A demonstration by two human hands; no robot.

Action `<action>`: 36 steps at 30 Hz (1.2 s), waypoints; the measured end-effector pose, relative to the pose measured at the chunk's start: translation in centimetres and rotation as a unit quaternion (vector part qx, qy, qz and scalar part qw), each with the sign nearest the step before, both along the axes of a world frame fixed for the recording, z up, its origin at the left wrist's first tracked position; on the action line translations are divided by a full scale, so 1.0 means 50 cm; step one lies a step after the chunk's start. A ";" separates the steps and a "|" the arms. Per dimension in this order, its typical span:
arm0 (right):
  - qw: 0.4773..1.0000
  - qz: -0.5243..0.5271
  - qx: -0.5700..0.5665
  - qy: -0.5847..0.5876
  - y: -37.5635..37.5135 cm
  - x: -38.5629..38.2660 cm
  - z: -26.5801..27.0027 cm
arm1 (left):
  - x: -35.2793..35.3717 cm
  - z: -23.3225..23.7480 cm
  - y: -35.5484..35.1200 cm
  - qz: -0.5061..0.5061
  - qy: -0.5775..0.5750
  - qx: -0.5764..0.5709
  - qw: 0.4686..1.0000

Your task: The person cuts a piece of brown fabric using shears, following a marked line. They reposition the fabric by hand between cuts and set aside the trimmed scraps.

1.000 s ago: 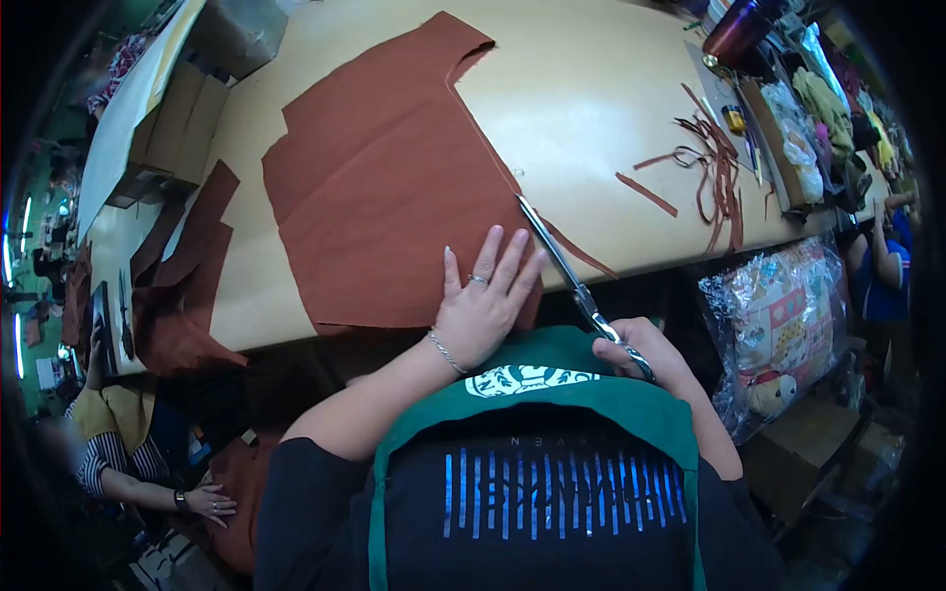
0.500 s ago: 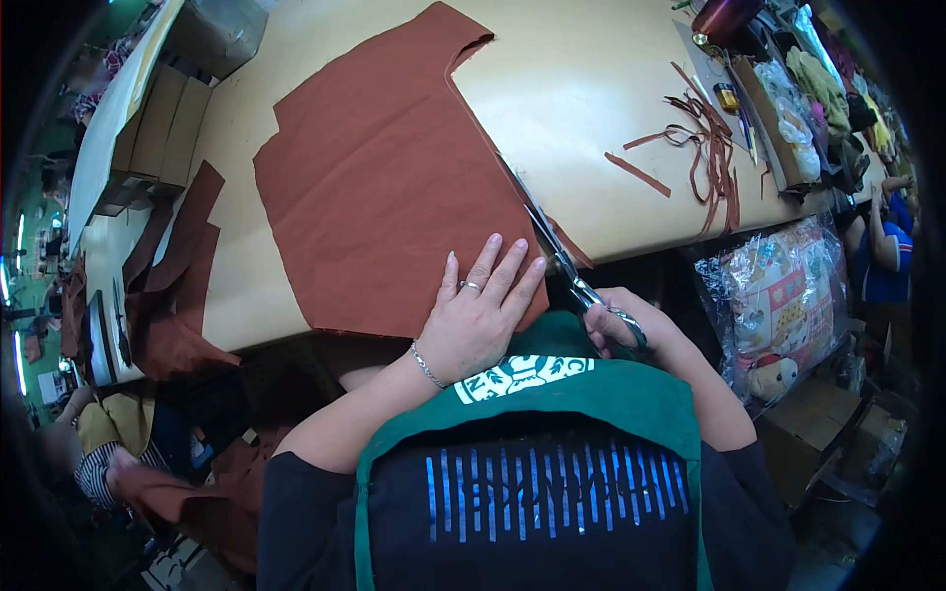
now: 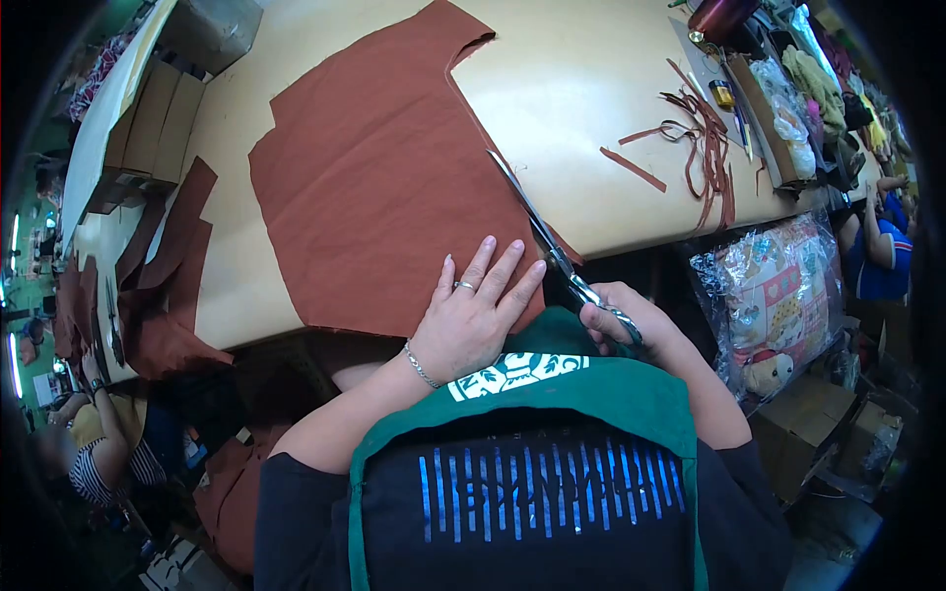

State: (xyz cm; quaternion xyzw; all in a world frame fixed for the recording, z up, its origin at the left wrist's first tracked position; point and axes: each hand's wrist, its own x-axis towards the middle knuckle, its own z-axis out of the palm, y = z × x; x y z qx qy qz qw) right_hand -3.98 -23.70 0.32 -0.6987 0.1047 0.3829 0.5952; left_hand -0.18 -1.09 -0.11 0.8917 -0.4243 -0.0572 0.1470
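Observation:
A large rust-brown fabric piece (image 3: 379,187) lies flat on the pale table (image 3: 552,89). My left hand (image 3: 473,305) rests on its near right corner, palm down with fingers spread. In my right hand (image 3: 623,317) are metal scissors (image 3: 557,251), gripped by the handles at the table's front edge. Their blades run along the right edge of the fabric, tips pointing away from me. A narrow strip of the same fabric hangs beside the blades on the right.
Thin brown offcuts (image 3: 705,148) lie at the right, near a long cardboard box (image 3: 769,128) of bagged items. A plastic-wrapped patterned bundle (image 3: 778,295) stands below the table edge. Cardboard boxes (image 3: 158,118) and more brown fabric (image 3: 172,335) are at the left. Co-workers sit at both sides.
The scissors and both hands keep nearly the same place on the fabric. The whole view has shifted slightly. At the left, a co-worker's arm has moved up toward the table.

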 end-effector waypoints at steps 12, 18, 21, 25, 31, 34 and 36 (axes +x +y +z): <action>0.997 -0.059 -0.026 -0.029 0.019 -0.040 0.000 | 0.004 0.026 -0.006 0.003 0.072 -0.016 0.997; 0.999 -0.031 -0.001 -0.033 0.007 -0.032 -0.009 | -0.005 0.035 -0.007 -0.028 0.086 -0.014 0.996; 0.999 -0.033 0.002 -0.008 0.012 -0.014 -0.009 | -0.015 0.030 -0.007 -0.060 0.077 -0.011 0.995; 0.999 -0.048 -0.002 -0.006 0.018 -0.011 -0.013 | -0.019 0.027 -0.004 -0.070 0.061 -0.008 0.996; 0.997 -0.062 -0.037 -0.016 0.024 -0.022 0.000 | -0.018 0.027 -0.003 -0.068 0.091 -0.025 0.993; 0.996 -0.063 -0.055 -0.015 0.029 -0.029 0.002 | -0.018 0.028 -0.003 -0.067 0.107 -0.034 0.991; 0.996 -0.054 -0.062 -0.016 0.030 -0.033 0.001 | -0.018 0.027 -0.002 -0.070 0.111 -0.037 0.991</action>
